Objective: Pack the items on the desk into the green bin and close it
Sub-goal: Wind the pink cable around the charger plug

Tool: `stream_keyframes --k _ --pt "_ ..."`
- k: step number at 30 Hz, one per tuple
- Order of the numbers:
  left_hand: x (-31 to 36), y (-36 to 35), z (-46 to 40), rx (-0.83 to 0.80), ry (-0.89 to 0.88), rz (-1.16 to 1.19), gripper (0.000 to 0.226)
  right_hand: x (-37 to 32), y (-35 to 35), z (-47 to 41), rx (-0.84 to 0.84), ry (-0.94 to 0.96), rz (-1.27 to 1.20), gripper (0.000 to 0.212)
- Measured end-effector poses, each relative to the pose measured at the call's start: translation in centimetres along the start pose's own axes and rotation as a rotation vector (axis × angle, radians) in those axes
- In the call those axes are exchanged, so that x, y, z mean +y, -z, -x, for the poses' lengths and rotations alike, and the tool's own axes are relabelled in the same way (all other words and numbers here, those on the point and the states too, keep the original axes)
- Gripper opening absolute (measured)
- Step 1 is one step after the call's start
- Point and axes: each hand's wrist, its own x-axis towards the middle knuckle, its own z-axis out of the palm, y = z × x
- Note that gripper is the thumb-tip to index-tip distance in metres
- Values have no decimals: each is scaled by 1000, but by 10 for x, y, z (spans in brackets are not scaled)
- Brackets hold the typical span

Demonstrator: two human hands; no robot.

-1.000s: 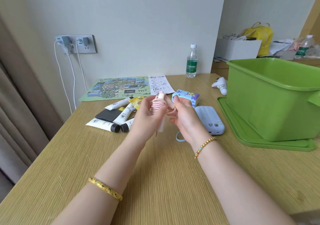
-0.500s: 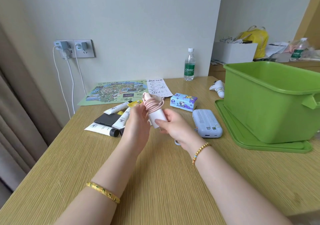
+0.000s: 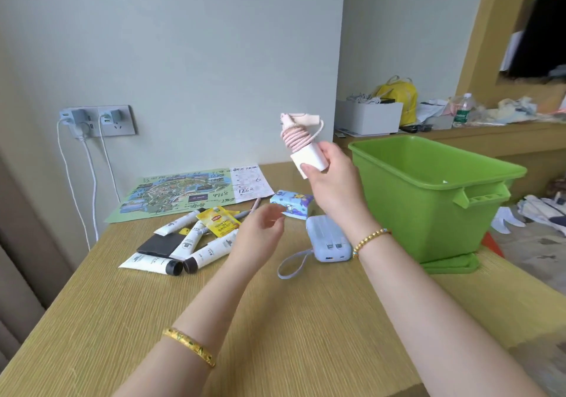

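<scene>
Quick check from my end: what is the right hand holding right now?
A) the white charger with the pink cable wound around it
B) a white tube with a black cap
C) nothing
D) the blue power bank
A: the right hand grips the white charger, its pink cable wound around it, raised beside the green bin; the blue power bank lies on the desk.

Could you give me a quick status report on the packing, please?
Right hand grips cable-wrapped charger, raised left of green bin. Left hand open, empty. Nothing blocking the bin.
</scene>
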Motion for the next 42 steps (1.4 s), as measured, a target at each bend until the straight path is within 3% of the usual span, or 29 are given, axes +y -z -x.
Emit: stream_keyframes --k 7,12,14,16,18,20,23,25,27,31,34,42 --pt "66 -46 -26 -106 -159 -89 22 13 101 -53 33 -87 683 16" --pt "75 -69 -29 -219 -148 -226 25 31 131 -63 -209 -381 909 10" --pt "71 -73 -29 -257 -130 -264 26 38 135 -67 -340 -474 955 26" --pt "65 -75 -28 -280 -112 -306 27 44 137 -70 -400 -533 958 42" --pt "60 -75 -27 -288 -99 -341 27 47 136 -71 -416 -552 953 44" --pt "55 -74 -25 -290 -94 -354 27 43 134 -71 -434 -554 961 31" --pt "46 -68 -23 -292 -84 -371 28 37 131 -69 -310 -514 983 8" --pt "40 -59 -23 -274 -72 -382 28 32 124 -67 -170 -376 981 3" --pt "35 -45 -24 -220 -66 -405 29 26 109 -63 -41 -174 941 17" --pt "17 -9 -19 -15 -93 -475 33 14 52 -38 47 112 665 26" --pt "-6 17 -11 56 -36 -450 35 20 -6 -7 -50 146 524 29" --pt "-70 62 9 112 138 -593 36 47 -109 59 -389 23 344 40"
